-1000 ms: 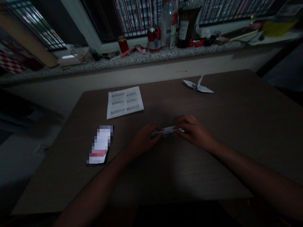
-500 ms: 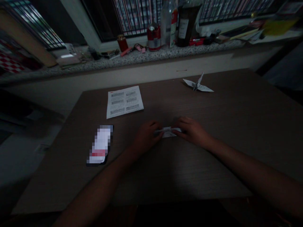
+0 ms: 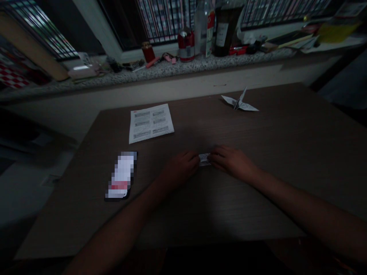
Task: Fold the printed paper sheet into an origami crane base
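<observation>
A small folded piece of printed paper [image 3: 204, 159] lies low over the table between my two hands. My left hand [image 3: 184, 165] is closed on its left end, fingers together. At the right end, my right hand [image 3: 229, 159] has its fingers bent over the paper, pressing or pinching it. Both ends of the paper are hidden under the fingers; only its middle strip shows. Beyond my right hand, a folded paper crane [image 3: 239, 104] with spread wings stands near the table's back edge.
A printed sheet [image 3: 151, 123] lies at the back left of the brown table [image 3: 258, 206]. In front of it is a phone [image 3: 122, 175] with a lit, blurred screen. Behind, the stone windowsill [image 3: 160, 75] holds a red can [image 3: 186, 45], bottles and small clutter.
My fingers have come down over the paper's ends, and less of it shows between them. The left hand's thumb is now tucked out of sight. The crane, sheet and phone stay put.
</observation>
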The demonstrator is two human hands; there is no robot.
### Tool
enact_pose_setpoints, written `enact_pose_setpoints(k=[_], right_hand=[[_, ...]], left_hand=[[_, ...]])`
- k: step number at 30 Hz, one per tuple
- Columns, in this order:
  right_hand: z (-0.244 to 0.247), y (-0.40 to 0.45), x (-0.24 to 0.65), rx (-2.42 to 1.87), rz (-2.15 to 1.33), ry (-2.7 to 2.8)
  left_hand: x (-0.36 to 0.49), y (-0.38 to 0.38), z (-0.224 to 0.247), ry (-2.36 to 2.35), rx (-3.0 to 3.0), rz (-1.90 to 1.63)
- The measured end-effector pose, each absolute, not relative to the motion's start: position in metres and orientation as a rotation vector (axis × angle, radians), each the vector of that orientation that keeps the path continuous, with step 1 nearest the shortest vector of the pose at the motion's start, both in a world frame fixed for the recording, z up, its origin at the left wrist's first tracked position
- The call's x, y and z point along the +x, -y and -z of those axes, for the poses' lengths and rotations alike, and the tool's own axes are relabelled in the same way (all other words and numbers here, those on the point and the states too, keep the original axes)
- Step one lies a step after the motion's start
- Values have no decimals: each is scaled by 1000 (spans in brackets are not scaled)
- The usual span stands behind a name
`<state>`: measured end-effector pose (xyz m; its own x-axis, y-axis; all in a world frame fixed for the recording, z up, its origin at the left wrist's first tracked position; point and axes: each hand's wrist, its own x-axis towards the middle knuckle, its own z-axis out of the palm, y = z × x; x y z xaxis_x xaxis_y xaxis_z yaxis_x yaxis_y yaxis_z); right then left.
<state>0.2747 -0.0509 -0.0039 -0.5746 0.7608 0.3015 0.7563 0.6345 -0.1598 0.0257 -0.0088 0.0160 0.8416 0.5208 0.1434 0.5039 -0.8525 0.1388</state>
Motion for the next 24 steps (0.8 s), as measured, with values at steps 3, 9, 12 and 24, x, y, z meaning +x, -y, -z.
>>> enact_pose_setpoints(k=[3, 9, 12, 24], right_hand=[[5, 56, 279, -1129, -16, 2523], [5, 62, 282, -1087, -54, 2526], [5, 63, 281, -1112, -55, 2505], [6, 59, 279, -1166, -104, 2372]], left_hand=[[21, 11, -16, -755, 2892, -296], [16, 9, -10, -784, 2742, -382], [16, 7, -6, -822, 2692, -388], [20, 8, -11, -986, 2516, -349]])
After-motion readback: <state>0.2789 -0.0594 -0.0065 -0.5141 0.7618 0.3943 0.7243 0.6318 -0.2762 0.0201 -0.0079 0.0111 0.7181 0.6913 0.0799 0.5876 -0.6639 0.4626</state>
